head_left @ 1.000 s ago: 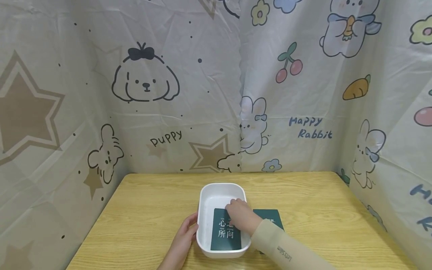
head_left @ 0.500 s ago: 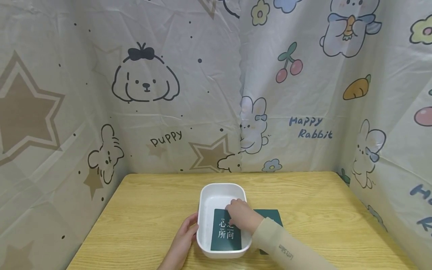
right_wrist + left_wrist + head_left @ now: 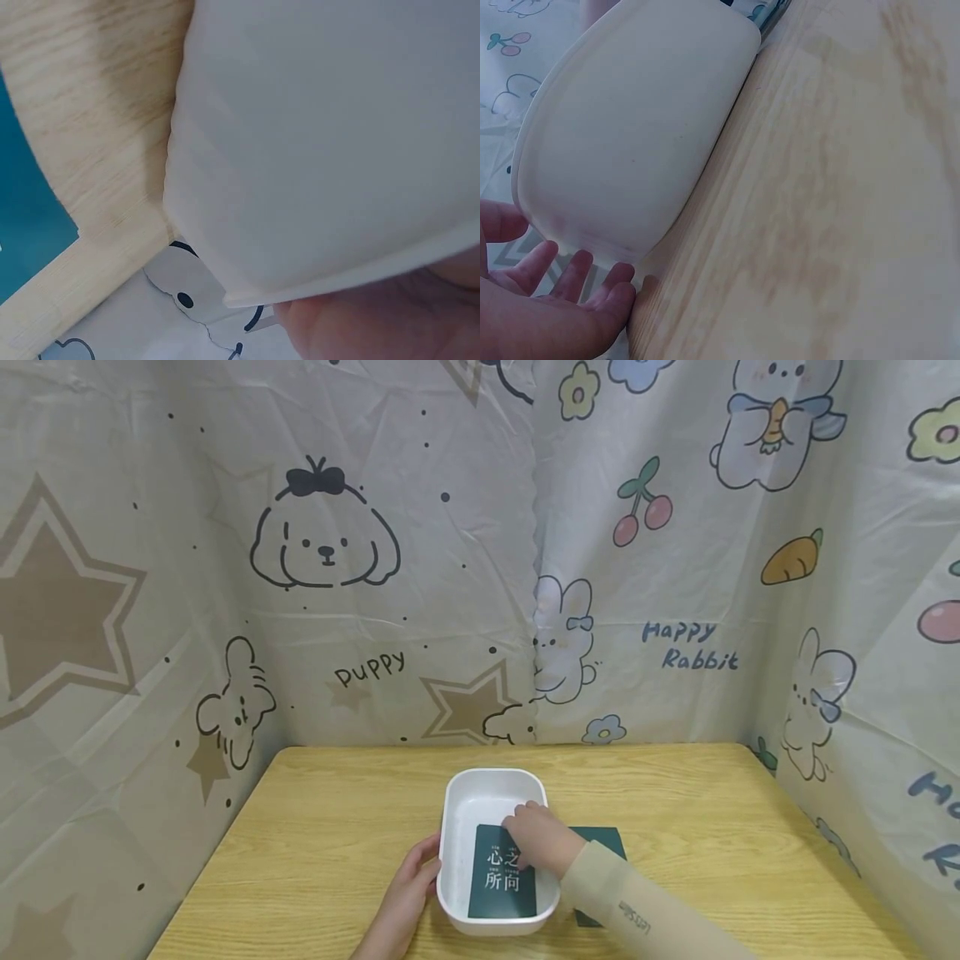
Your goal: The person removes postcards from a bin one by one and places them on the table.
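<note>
Lower ctr, white tub (image 3: 480,797): green card (image 3: 497,881) inside, btm half
L hand (image 3: 416,872): fingers loosely bent, touching tub
R hand (image 3: 542,839): fingers curled at card's upper rt; grip can't tell
Tub's rt: 2nd card (image 3: 603,835), sleeve (image 3: 637,902) partly blocks it

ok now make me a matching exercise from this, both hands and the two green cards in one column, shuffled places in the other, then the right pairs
1. left hand
2. right hand
3. green card with large white characters
4. other green card

A. reaching into the white tub
B. on the table, partly hidden by the sleeve
C. against the tub's outer wall
D. inside the tub, partly covered by a hand

Pairs: 1-C, 2-A, 3-D, 4-B
</note>
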Motion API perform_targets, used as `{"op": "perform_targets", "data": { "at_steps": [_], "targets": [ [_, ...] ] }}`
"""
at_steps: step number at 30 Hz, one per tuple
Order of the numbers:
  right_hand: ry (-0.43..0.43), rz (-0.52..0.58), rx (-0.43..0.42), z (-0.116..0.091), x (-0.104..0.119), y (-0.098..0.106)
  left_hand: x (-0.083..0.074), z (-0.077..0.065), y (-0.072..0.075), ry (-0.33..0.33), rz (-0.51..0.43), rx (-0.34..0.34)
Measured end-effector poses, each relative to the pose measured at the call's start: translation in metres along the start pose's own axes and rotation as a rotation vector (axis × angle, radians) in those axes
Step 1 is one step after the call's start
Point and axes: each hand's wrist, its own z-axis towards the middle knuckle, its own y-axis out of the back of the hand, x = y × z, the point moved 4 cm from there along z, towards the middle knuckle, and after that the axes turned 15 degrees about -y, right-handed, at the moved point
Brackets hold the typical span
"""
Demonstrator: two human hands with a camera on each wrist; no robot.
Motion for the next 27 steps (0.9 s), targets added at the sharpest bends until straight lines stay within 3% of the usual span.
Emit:
{"op": "perform_targets", "data": {
  "at_steps": [27],
  "targets": [
    [-0.002,0.027,-0.008,0.0068,-0.0018,-0.0022,-0.0012,-0.0002,-0.0002,-0.001,-0.010,-0.007]
  ]
}}
